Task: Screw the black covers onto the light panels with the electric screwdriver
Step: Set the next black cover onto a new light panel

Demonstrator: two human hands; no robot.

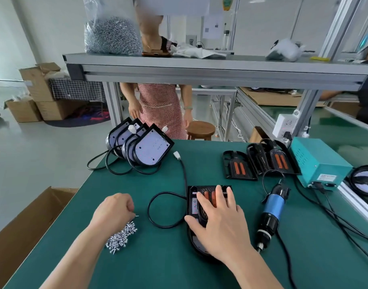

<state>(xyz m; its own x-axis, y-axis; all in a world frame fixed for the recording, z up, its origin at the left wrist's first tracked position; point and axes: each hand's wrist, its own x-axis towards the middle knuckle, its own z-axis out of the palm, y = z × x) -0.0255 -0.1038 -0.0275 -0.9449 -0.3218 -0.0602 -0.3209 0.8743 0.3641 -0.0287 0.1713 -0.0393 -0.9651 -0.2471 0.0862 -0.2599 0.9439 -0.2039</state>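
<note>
Black cover (194,197) lies on a light panel near the middle of the green table (162,263), and from the head view I see my right hand (221,224) spread flat on top of it, fingers splayed and pressing down, thumb at its left edge, gripping nothing. My left hand (114,209) is curled into a loose fist above the pile of screws (121,237), with what looks like a single screw (136,216) pinched at the fingertips. I see the electric screwdriver (270,213) lying just right of my right hand, untouched, its cord running toward the teal power box (318,161). Spare covers (260,161) sit farther back right, and a cluster of uncovered light panels (141,142) stands at the far left edge. A black cable (164,209) loops between my hands.
</note>
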